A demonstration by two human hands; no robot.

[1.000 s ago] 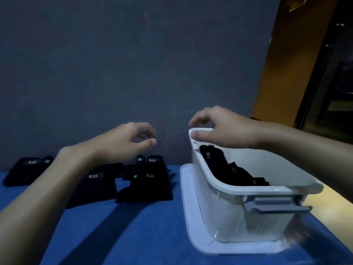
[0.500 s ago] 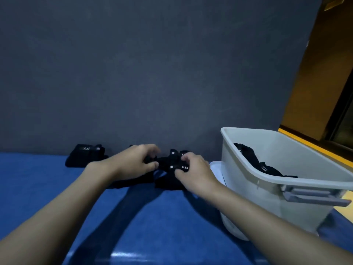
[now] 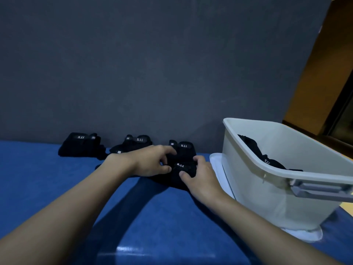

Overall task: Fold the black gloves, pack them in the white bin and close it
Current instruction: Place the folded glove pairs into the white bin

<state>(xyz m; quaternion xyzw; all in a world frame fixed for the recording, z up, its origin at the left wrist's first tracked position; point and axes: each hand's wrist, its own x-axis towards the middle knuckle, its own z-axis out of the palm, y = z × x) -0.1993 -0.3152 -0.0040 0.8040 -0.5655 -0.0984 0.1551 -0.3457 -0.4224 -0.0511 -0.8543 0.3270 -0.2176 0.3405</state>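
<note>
**A:** Several black gloves sit at centre left: a far-left glove (image 3: 80, 145) and a middle glove (image 3: 138, 143), both against the grey wall (image 3: 152, 73). Which one is in hand?

**B:** The front glove (image 3: 179, 175), at frame centre on the blue table (image 3: 143, 217). The left hand (image 3: 152, 162) curls its fingers onto its left edge. The right hand (image 3: 200, 177) pinches its right edge, thumb on top.

**A:** Folding, then?

**B:** I judge so. Next it needs doubling flat, then a lift rightward over the rim of the white bin (image 3: 254, 188), beside the packed gloves (image 3: 254, 148). The lid (image 3: 217, 163) lies under the bin, so closing comes last.
</note>
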